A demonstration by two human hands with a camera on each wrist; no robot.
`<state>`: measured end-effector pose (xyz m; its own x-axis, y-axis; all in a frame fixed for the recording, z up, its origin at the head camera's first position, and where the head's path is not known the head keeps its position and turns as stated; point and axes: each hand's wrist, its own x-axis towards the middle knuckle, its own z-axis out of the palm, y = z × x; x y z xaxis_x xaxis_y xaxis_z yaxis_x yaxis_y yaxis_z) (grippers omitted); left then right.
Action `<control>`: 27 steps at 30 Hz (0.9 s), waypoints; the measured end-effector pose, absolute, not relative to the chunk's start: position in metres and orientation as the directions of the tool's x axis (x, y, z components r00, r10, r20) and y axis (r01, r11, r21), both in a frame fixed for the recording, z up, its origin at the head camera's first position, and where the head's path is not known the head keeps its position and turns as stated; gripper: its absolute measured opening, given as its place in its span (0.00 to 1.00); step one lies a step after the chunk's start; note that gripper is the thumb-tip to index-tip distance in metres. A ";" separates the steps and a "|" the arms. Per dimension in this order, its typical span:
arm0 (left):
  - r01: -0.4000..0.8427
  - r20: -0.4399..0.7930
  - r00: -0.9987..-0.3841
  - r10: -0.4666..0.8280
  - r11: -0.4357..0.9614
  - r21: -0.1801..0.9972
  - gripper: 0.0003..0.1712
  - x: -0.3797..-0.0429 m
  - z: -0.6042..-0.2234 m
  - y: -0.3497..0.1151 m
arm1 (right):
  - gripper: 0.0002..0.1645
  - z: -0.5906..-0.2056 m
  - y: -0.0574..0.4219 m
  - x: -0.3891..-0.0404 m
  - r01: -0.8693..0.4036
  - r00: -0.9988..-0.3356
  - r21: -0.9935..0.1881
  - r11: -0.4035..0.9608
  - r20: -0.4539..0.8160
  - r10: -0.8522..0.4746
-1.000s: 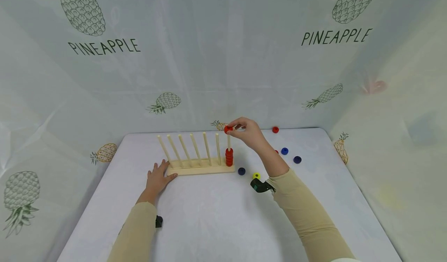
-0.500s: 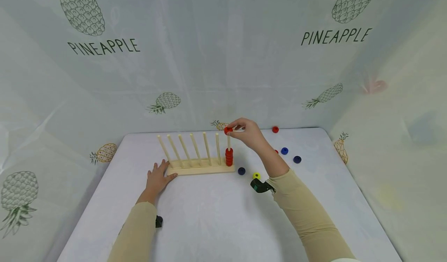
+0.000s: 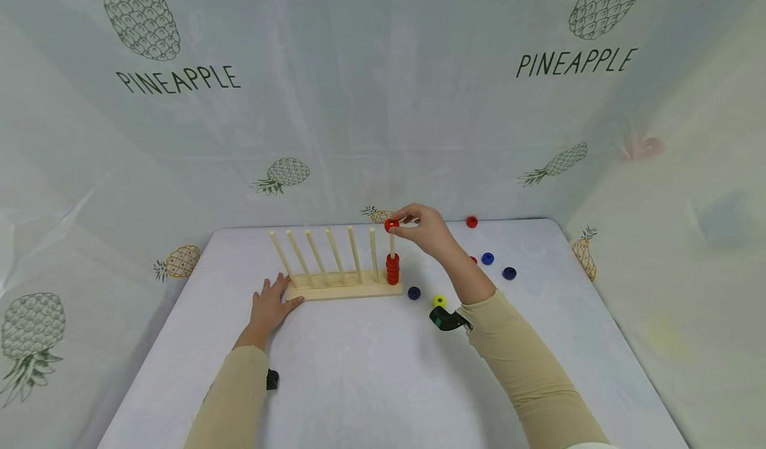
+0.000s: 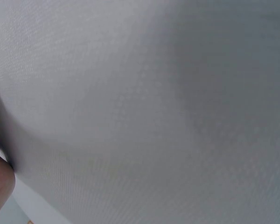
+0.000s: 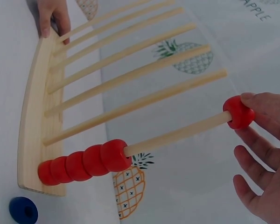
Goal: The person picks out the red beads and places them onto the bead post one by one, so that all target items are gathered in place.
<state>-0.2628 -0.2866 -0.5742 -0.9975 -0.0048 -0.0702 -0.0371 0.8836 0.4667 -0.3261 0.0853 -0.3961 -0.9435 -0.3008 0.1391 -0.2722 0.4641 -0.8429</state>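
Observation:
A wooden peg rack (image 3: 347, 292) stands on the table, a row of upright pegs along its base. My left hand (image 3: 269, 309) holds the base's left end between thumb and forefinger. At the rack's right end, my right hand (image 3: 426, 228) pinches a red bead (image 5: 239, 112) by thumb and forefinger at the top of the last peg (image 5: 177, 134). The peg's tip sits in the bead's hole. Lower on that peg is a stack of several red beads (image 5: 86, 161). The other pegs are bare. The left wrist view shows mostly white surface and a bit of hand (image 4: 0, 182).
Loose beads lie right of the rack: dark blue (image 3: 414, 293), yellow (image 3: 439, 300), blue (image 3: 487, 259), another dark blue (image 3: 509, 273) and red (image 3: 472, 222). Another red bead (image 3: 474, 260) is partly hidden behind the right forearm. A pineapple-print sheet (image 3: 383, 103) hangs behind the table.
My right hand has come down very slightly with the red bead at the peg's top. The left hand and the rack stay in place.

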 end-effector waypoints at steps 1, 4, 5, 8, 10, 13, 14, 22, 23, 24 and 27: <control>-0.038 -0.071 -0.997 -0.005 0.883 0.468 0.46 -0.263 -0.574 -0.286 | 0.16 -0.396 0.085 -0.326 -0.270 -0.944 -0.845 0.462 0.137 -0.301; -0.037 -0.070 -0.998 -0.004 0.881 0.471 0.46 -0.262 -0.572 -0.285 | 0.16 -0.395 0.085 -0.325 -0.265 -0.944 -0.847 0.460 0.132 -0.302; -0.037 -0.069 -0.998 -0.004 0.881 0.472 0.45 -0.262 -0.572 -0.285 | 0.16 -0.395 0.085 -0.325 -0.265 -0.944 -0.848 0.459 0.132 -0.303; -0.034 -0.065 -0.998 -0.004 0.879 0.475 0.45 -0.261 -0.569 -0.284 | 0.16 -0.395 0.085 -0.324 -0.268 -0.943 -0.845 0.462 0.131 -0.306; -0.035 -0.065 -0.998 -0.004 0.878 0.478 0.45 -0.261 -0.569 -0.284 | 0.16 -0.395 0.085 -0.325 -0.270 -0.942 -0.843 0.465 0.132 -0.307; -0.029 -0.058 -0.998 -0.002 0.879 0.475 0.45 -0.262 -0.569 -0.284 | 0.16 -0.395 0.085 -0.325 -0.271 -0.942 -0.840 0.471 0.132 -0.308; -0.030 -0.058 -0.998 -0.002 0.880 0.474 0.45 -0.262 -0.569 -0.284 | 0.16 -0.395 0.085 -0.325 -0.271 -0.943 -0.840 0.471 0.132 -0.306; -0.028 -0.054 -0.999 -0.003 0.881 0.473 0.45 -0.261 -0.569 -0.283 | 0.14 -0.396 0.085 -0.326 -0.261 -0.945 -0.842 0.473 0.124 -0.302; -0.025 -0.050 -0.999 -0.001 0.881 0.473 0.44 -0.261 -0.569 -0.283 | 0.14 -0.396 0.085 -0.326 -0.261 -0.945 -0.841 0.473 0.123 -0.302; -0.021 -0.046 -0.999 0.000 0.880 0.474 0.44 -0.261 -0.569 -0.283 | 0.14 -0.396 0.085 -0.326 -0.261 -0.945 -0.840 0.476 0.123 -0.303; -0.017 -0.038 -0.999 0.002 0.877 0.480 0.44 -0.261 -0.570 -0.283 | 0.14 -0.397 0.085 -0.326 -0.261 -0.945 -0.836 0.482 0.120 -0.303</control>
